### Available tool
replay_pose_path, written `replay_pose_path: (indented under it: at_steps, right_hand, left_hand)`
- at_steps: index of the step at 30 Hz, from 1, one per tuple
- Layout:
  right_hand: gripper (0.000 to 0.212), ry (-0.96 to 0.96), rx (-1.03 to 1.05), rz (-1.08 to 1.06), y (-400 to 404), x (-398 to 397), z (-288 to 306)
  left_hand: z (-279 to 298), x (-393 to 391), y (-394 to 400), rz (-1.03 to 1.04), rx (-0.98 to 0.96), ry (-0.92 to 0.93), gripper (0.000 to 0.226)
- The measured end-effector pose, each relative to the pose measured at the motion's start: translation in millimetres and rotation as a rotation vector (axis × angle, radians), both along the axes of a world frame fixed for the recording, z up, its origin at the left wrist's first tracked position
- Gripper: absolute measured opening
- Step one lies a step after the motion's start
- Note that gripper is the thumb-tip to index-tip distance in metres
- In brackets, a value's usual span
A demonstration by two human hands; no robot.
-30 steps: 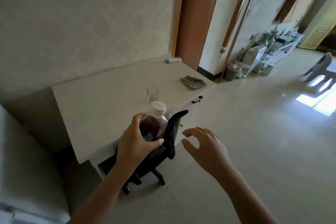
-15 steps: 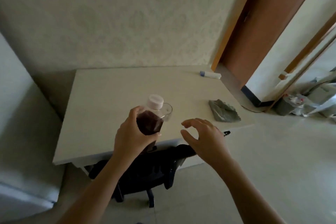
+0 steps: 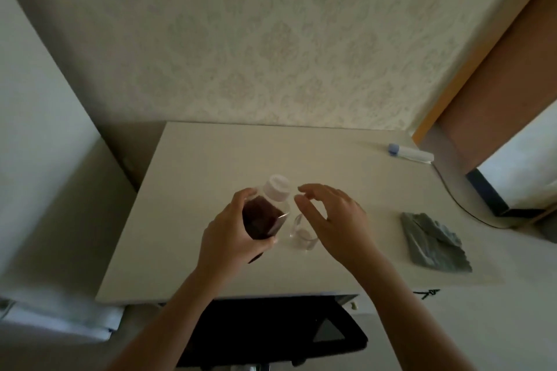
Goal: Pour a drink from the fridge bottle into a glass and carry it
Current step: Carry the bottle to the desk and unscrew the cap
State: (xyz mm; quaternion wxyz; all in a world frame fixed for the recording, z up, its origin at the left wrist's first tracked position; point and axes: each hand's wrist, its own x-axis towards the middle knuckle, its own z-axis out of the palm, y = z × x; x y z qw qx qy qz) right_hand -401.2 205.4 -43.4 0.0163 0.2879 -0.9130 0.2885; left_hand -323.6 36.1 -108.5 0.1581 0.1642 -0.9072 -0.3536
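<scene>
My left hand (image 3: pixel 232 235) grips a clear bottle (image 3: pixel 265 214) of dark red-brown drink, held above the middle of the white desk (image 3: pixel 211 166). Its pale cap (image 3: pixel 277 187) is on and leans slightly to the right. My right hand (image 3: pixel 334 220) hovers just right of the cap, fingers spread and curled, holding nothing. Under that hand stands a small clear glass (image 3: pixel 301 235), upright on the desk and partly hidden by my fingers.
A crumpled grey cloth (image 3: pixel 434 242) lies at the desk's right. A white tube with a blue cap (image 3: pixel 410 153) rests at the far right corner, with a thin cable beside it. A black chair (image 3: pixel 271 331) is tucked under the front edge. A brown door frame stands right.
I have come closer and now look down on the desk. The bottle has moved over the desk beside the glass. My right hand has risen toward the cap, above the glass.
</scene>
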Motion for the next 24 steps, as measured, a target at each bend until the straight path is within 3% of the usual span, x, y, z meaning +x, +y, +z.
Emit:
replay_pose_path:
  at_steps: [6,11,17,24]
  right_hand:
    - [0.058,0.048,0.123,-0.037,-46,-44,13]
    - [0.029,0.051,0.141,-0.021,-74,-74,11]
    - [0.021,0.132,-0.042,0.173,-79,-96,9]
    - [0.023,0.236,-0.108,0.572,-75,-116,15]
  left_hand:
    - [-4,-37,-12,-0.027,-0.163,-0.015,0.087]
    - [-3,-49,-14,-0.012,-0.229,-0.021,0.087]
    - [8,-56,-21,-0.016,-0.179,-0.007,0.085]
    - [12,-57,-26,-0.027,-0.114,0.012,0.081]
